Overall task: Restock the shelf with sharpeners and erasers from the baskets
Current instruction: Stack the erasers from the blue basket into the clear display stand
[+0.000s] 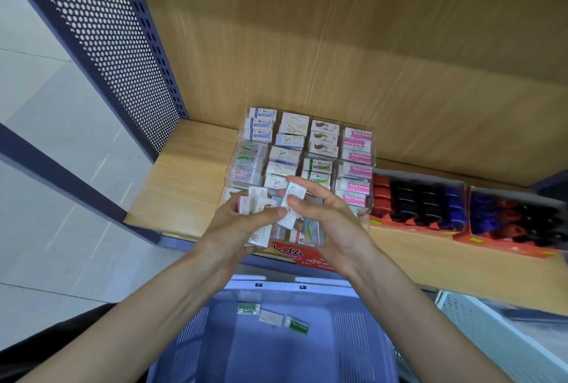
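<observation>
Presently, left hand [242, 222] gripped spare erasers [255, 204]; right hand [325, 213] pinched a single eraser [293, 195], best seated squarely at the display tray [292, 255]'s six o'clock.

Left hand [246, 222] and right hand [325, 213] both bare. Left forearm [147, 305] and right forearm [415, 305] bare right down to the frame edge. Thumbnails [282, 212] short, plain. Dark fabric [55, 342] low left beneath the left forearm, likely clothing; can't tell which garment.

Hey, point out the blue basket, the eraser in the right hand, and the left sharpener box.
blue basket [261, 358]: head view, bare floor.
held eraser [295, 191]: head view, upper end.
left sharpener box [424, 226]: head view, red front wall.
</observation>
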The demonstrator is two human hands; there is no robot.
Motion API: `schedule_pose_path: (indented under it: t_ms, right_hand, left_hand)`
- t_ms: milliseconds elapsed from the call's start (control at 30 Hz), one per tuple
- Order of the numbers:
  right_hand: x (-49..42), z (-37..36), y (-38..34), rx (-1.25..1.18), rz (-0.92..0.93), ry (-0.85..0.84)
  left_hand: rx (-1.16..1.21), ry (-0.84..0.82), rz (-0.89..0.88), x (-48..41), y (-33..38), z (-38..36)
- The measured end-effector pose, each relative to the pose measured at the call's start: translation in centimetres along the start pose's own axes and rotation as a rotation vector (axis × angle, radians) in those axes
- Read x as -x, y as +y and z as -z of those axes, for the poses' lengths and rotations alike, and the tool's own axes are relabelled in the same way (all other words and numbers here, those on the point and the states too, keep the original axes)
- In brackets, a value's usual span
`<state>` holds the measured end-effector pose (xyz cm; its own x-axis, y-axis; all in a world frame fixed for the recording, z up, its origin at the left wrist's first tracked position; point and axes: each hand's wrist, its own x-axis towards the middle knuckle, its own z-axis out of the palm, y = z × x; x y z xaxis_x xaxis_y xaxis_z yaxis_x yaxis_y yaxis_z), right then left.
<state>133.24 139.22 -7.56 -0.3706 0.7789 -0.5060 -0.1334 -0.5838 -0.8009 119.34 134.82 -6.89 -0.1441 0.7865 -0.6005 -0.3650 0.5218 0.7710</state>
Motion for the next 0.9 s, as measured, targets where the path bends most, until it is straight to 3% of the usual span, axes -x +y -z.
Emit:
schedule_pose_path:
  t_ms: [167, 367, 533, 900]
  right_hand:
    - [0.4, 1.3, -0.3, 0.229, 0.132, -0.036]
    - [-0.2, 2.8, -1.0, 0.605, 0.158, -0.112]
    - [-5.0, 2.8, -0.2, 0.735, 0.278, 0.247]
    - [-12.5, 1.9, 2.2, 1.423, 0.427, 0.506]
  left_hand:
    - [0.042, 0.047, -0.013, -0.3, 0.5, 0.6]
    - [0.025, 0.081, 0.0, -0.6, 0.4, 0.9]
    - [0.135, 0.099, -0.045, -0.5, 1.0, 1.4]
    - [0.282, 0.048, -0.049, -0.7, 1.4, 1.2]
